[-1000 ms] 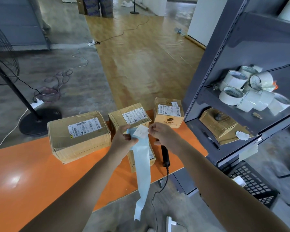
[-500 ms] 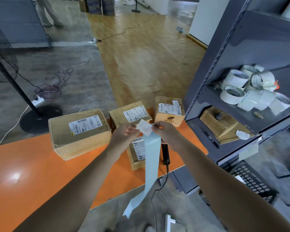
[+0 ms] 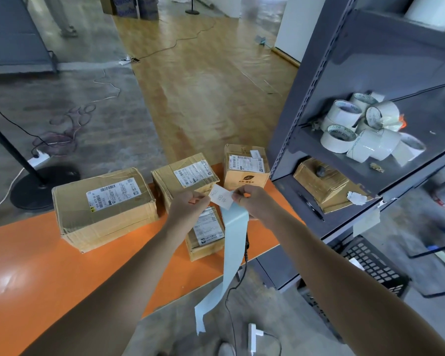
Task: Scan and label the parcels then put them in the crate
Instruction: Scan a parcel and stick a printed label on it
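Change: the strip (image 3: pixel 233 242) had swung from beneath the left hand (image 3: pixel 188 205) to beneath the right hand (image 3: pixel 252 201) over the past second, and the label (image 3: pixel 221 197) stood further clear of it.
Left hand: fingers curled, pinching the label's 9 o'clock edge.
Right hand: fingers curled, pinching the strip's top end, at the label's 3 o'clock edge.
Label: white with handwritten marks, held in the air between the two hands.
Strip: pale blue; it hung from the right hand toward 6 o'clock, past the table (image 3: pixel 36 278) edge, its tail bending toward 7 o'clock.
Small box (image 3: pixel 206 235): lay on the table just below the hands, waybill upward.
Large box (image 3: pixel 103 206): on the table at 9 o'clock from the hands.
Mid box (image 3: pixel 184 176): at 11 o'clock from the hands.
Far box (image 3: pixel 246 168): at 12 o'clock from the right hand.
Scanner (image 3: pixel 247 249): black, mostly hidden behind the strip, at 3 o'clock from the small box.
Crate (image 3: pixel 370 265): black lattice, on the floor at 4 o'clock from the hands.
Shelf (image 3: pixel 319 73): grey, at 2 o'clock, bearing tape rolls (image 3: pixel 365 129).
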`<state>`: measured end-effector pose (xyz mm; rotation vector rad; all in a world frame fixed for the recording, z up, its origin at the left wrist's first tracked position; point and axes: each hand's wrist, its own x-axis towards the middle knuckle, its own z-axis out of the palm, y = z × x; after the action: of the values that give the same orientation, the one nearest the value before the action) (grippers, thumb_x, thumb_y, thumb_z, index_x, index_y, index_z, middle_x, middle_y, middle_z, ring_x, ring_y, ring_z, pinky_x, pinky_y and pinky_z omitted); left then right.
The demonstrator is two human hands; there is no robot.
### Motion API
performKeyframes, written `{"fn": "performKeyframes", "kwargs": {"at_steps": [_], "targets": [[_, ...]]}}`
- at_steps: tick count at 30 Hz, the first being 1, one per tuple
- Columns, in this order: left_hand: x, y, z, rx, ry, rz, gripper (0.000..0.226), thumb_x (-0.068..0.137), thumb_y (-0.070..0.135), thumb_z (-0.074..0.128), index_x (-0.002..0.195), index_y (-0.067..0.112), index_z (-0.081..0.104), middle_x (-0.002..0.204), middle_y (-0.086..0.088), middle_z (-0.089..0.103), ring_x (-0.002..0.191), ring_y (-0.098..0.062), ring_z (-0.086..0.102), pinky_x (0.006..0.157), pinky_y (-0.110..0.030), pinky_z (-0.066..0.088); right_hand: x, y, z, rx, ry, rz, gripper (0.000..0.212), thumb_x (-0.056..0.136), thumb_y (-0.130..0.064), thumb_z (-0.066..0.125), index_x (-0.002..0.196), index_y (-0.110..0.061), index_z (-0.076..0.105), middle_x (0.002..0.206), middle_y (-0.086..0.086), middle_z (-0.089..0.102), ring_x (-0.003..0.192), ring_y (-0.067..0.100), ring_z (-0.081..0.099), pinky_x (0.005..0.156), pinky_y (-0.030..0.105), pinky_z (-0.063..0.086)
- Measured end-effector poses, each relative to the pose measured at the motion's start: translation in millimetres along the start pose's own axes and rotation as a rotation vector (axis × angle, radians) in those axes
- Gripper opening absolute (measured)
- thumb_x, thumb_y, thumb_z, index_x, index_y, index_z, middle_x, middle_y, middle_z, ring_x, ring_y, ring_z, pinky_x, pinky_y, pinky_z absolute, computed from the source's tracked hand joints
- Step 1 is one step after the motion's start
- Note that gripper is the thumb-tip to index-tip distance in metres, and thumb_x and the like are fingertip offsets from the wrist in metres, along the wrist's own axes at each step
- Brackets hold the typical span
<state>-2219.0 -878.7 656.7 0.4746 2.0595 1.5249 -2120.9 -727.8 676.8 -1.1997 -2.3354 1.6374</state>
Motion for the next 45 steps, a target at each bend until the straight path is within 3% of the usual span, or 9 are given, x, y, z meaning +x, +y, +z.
{"fn": "performKeyframes", "kwargs": {"at_steps": [5,9,13,19,23,27,32,39,45], "targets": [[5.4,-2.2,12.6,0.059,0.004,0.006,0.011,0.092,0.021,0.061,0.093,0.011,0.067,0.080,0.001,0.061,0.069,-0.010,0.054,0.056,-0.022,0.041,1.7,6.0,-9.5,-0.042,0.025,-0.006,0.008,0.098,-0.023,0.058,0.103,-0.018,0.062,0.098,0.000,0.057,0.077,0.015,0.048,0.067,0.029,0.043],[9.6,-3.9,25.9,-0.015,0.017,-0.049,0.010,0.091,0.021,0.061,0.091,0.013,0.066,0.083,0.000,0.062,0.073,-0.012,0.056,0.059,-0.024,0.044,2.5,14.4,-12.6,-0.167,0.043,-0.066,0.028,0.096,-0.016,0.061,0.122,-0.023,0.056,0.111,-0.002,0.050,0.074,0.010,0.048,0.054,0.018,0.039],[14.1,-4.4,43.6,-0.119,0.039,-0.127,0.007,0.090,0.018,0.061,0.084,0.018,0.064,0.080,-0.001,0.061,0.073,-0.014,0.055,0.064,-0.027,0.043,6.1,29.0,-13.5,-0.196,0.054,-0.107,0.041,0.094,-0.011,0.061,0.125,-0.035,0.049,0.113,0.003,0.055,0.070,0.017,0.052,0.052,0.026,0.043],[21.4,-8.1,74.3,-0.200,0.072,-0.223,0.004,0.090,0.017,0.062,0.090,0.016,0.066,0.082,-0.004,0.065,0.071,-0.013,0.058,0.061,-0.026,0.042,8.7,47.6,-21.0,-0.339,0.087,-0.119,0.056,0.098,-0.011,0.056,0.140,-0.040,0.032,0.075,0.000,0.046,0.053,0.014,0.041,0.036,0.015,0.029],[28.5,-14.6,87.9,-0.223,0.092,-0.293,0.010,0.090,0.018,0.062,0.081,0.019,0.062,0.079,-0.001,0.063,0.073,-0.014,0.058,0.063,-0.028,0.042,21.5,70.9,-20.7,-0.468,0.065,-0.088,0.071,0.098,-0.015,0.056,0.146,-0.050,0.017,0.081,0.010,0.057,0.055,0.019,0.047,0.051,0.034,0.041],[36.8,-25.8,94.5,-0.192,0.129,-0.356,0.009,0.090,0.015,0.058,0.083,0.016,0.063,0.081,-0.002,0.063,0.075,-0.016,0.058,0.064,-0.029,0.044,38.3,94.7,-25.6,-0.459,0.094,-0.016,0.087,0.097,-0.018,0.057,0.150,-0.050,-0.004,0.072,0.005,0.051,0.058,0.020,0.047,0.056,0.037,0.042],[39.7,-41.8,100.9,-0.193,0.114,-0.403,0.008,0.090,0.016,0.060,0.092,0.011,0.066,0.085,-0.003,0.064,0.078,-0.014,0.060,0.060,-0.025,0.043,61.0,119.3,-31.7,-0.566,0.106,-0.031,0.081,0.097,-0.021,0.055,0.152,-0.044,0.000,0.112,0.002,0.065,0.089,0.021,0.064,0.091,0.045,0.049],[42.9,-48.8,111.0,-0.248,0.141,-0.443,0.006,0.091,0.017,0.062,0.086,0.016,0.064,0.090,-0.002,0.066,0.083,-0.014,0.062,0.062,-0.025,0.044,80.3,134.9,-31.2,-0.641,0.104,-0.034,0.074,0.094,-0.020,0.058,0.153,-0.031,0.015,0.073,-0.004,0.053,0.066,0.017,0.049,0.085,0.033,0.040],[41.4,-46.5,110.6,-0.262,0.136,-0.469,0.010,0.094,0.017,0.060,0.084,0.018,0.063,0.090,0.001,0.064,0.080,-0.012,0.060,0.064,-0.026,0.044,87.8,141.3,-16.9,-0.680,0.112,-0.035,0.075,0.091,-0.036,0.062,0.150,-0.032,0.017,0.084,-0.006,0.062,0.080,0.019,0.060,0.089,0.035,0.036]]}}
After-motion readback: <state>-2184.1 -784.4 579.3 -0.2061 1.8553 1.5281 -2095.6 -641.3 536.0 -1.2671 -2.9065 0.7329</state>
